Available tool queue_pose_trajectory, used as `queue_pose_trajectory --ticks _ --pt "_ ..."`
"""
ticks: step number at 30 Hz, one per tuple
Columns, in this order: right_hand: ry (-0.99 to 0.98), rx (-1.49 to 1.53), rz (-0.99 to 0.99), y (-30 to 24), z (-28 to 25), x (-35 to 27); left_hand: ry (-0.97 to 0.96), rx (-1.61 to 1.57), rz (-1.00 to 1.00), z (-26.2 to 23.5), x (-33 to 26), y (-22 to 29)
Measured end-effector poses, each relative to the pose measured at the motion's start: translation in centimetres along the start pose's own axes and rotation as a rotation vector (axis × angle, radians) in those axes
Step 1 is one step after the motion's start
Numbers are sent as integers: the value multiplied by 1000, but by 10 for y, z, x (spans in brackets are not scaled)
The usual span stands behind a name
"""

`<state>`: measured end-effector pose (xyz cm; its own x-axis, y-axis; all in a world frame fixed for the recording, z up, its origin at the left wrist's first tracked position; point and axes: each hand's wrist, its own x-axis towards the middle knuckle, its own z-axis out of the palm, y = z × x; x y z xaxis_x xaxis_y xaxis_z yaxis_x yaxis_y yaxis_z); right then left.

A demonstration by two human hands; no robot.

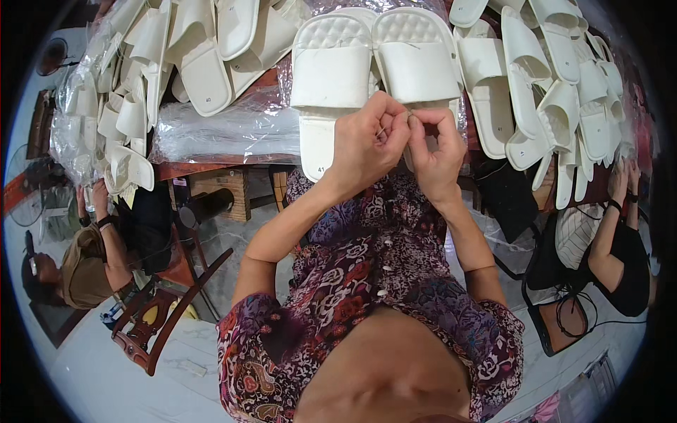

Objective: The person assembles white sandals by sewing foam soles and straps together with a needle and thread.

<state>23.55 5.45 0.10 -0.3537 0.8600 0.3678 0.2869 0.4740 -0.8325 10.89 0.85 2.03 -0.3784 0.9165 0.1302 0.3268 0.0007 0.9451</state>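
Note:
A pair of white slippers with wide straps and quilted footbeds lies in front of me, the left slipper (330, 77) beside the right slipper (423, 76). More white soles show beneath them. Over the near part of the pair, my left hand (372, 137) and my right hand (436, 151) meet, with thumbs and forefingers pinched close together. Something thin and small seems to be between the fingertips, but I cannot make out what it is. A fine strand (417, 46) shows at the top of the right slipper's strap.
Piles of white slippers lie at the left (201, 70) and right (522, 77) of the table. A bundle of clear thin strands in plastic (226, 130) lies left of the pair. People sit at both sides, near a wooden chair (159, 317) and a dark chair (557, 328).

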Motion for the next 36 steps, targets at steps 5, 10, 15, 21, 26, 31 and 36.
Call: queue_pose_trajectory --ticks 5,10,15,21,26,31,36 --pt "-130 410 327 -4 -7 6 10 -162 -1 1 0 -8" --pt "-119 280 230 -4 -9 7 -1 -99 10 0 1 -4" --pt "-41 97 98 0 -2 1 -9 -69 -26 0 -2 -2" --pt "41 30 12 -1 2 -3 21 -42 3 2 -3 -1" --pt "80 -65 -115 -2 3 -3 38 -75 -12 5 -5 -3" --pt "100 -122 -146 0 6 -7 58 -73 -34 8 -7 -2" --pt "40 103 80 1 3 -7 50 -33 -16 7 -6 -2"
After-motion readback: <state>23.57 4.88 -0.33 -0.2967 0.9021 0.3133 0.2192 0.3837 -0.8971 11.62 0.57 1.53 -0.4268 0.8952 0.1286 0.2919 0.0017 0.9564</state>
